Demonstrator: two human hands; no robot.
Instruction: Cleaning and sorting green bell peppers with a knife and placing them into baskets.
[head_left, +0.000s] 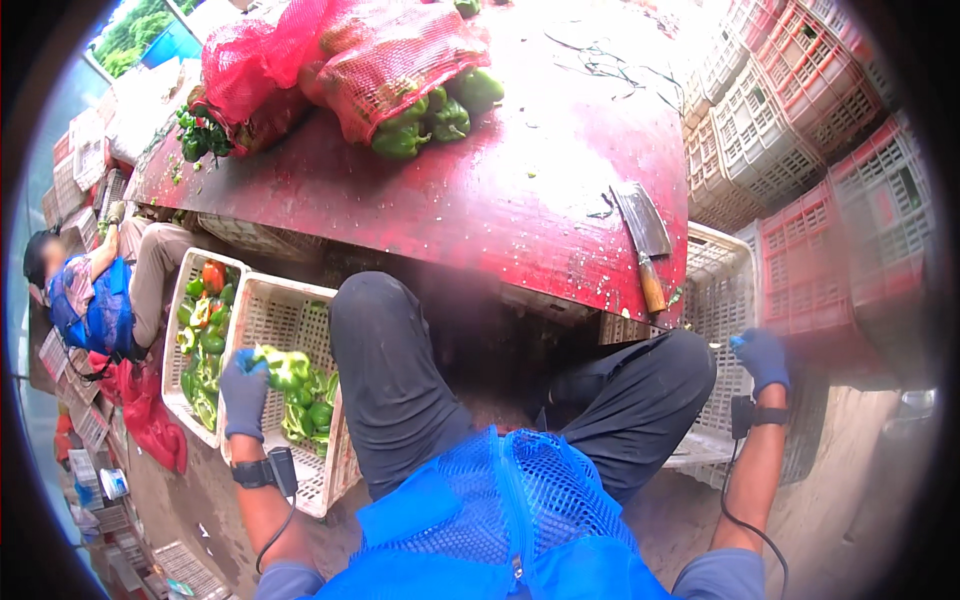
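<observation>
My left hand (pixel 244 398), in a grey glove with blue at the fingertips, is closed on a pale green bell pepper (pixel 285 368) above a white plastic crate (pixel 262 302). Cut green peppers (pixel 308 412) lie in that crate. Off to the right, my right hand (pixel 766 362), gloved alike, hovers over another white crate (pixel 728 268). Its fingers are drawn together; whatever they hold, if anything, is too small to make out. A cleaver (pixel 641 222) with a wooden handle lies on the red table (pixel 440 205), its handle toward me.
Red mesh sacks (pixel 400 60) with whole green peppers (pixel 448 120) rest on the table. A second crate (pixel 172 385) of green and red peppers stands at left. Stacked crates (pixel 810 230) rise at right. Another person (pixel 95 290) sits at far left, near a red sack (pixel 150 415).
</observation>
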